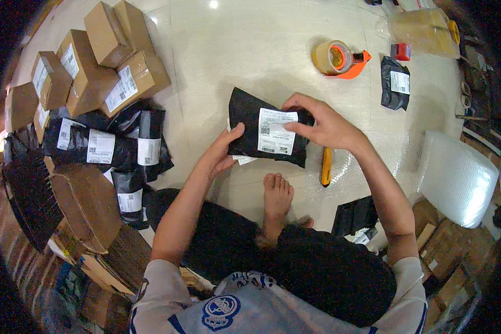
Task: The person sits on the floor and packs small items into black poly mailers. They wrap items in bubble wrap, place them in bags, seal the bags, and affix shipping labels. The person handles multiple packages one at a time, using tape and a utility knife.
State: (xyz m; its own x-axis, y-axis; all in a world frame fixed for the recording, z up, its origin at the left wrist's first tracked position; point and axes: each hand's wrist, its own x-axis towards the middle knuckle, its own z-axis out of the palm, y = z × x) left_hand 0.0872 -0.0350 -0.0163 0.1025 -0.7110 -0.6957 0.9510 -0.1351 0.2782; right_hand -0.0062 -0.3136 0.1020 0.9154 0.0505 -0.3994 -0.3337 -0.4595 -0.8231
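A black plastic mailer package point(246, 112) with a printed white label point(277, 131) is held above the floor, in front of the bare feet. My left hand point(228, 144) grips its left edge, thumb on top, with the fingers hidden beneath. White paper point(245, 160) pokes out under the package near those fingers. On the right side, my right hand point(315, 121) rests with its thumb on the label and its fingers at the package's upper edge. A yellow utility knife point(326, 167) lies on the floor below the right hand.
Labelled cardboard boxes point(135, 85) and black packages point(150, 137) are piled at left. An orange tape dispenser point(352, 71) stands at upper right, near another black package point(394, 94) and a small red box point(401, 51). A bubble wrap roll point(459, 175) lies at right, with cardboard below it.
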